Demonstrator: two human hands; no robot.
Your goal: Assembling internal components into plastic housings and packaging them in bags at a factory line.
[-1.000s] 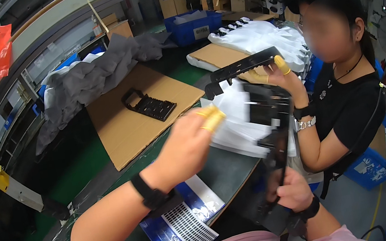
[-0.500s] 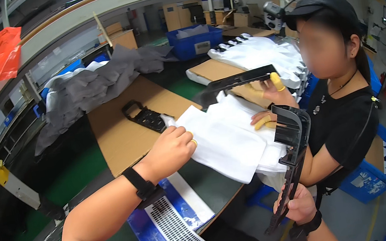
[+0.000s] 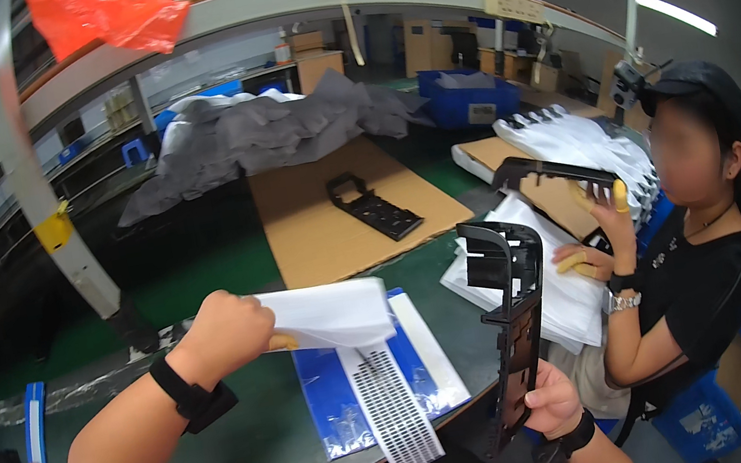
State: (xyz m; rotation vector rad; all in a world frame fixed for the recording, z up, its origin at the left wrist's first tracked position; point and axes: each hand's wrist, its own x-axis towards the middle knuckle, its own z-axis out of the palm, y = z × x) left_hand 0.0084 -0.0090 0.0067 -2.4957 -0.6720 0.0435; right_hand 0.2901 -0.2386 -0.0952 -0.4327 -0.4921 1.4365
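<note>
My left hand [image 3: 229, 331] is closed on one end of a white bag [image 3: 335, 313], which stretches out to the right over the table. Below it lie a blue and white plastic packet [image 3: 334, 417] and a white sheet with rows of small dark labels [image 3: 395, 417]. In my right hand [image 3: 554, 401], a long black plastic frame [image 3: 514, 330] with a looped handle end stands nearly upright by the table's edge. Another black plastic frame [image 3: 382, 213] rests on a cardboard sheet [image 3: 308, 232] farther off.
To the right, a co-worker holds a black plastic part [image 3: 559, 167] over a stack of white bags [image 3: 567, 297]. White-wrapped parts [image 3: 570, 142] lie behind. Grey sheets [image 3: 277, 130] are heaped at the back, near a blue bin [image 3: 472, 104]. A post [image 3: 59, 223] rises on the left.
My left hand has pulled the white bag away from the stack and leftward, over the packet. My right hand still holds the black frame. The view has shifted left.
</note>
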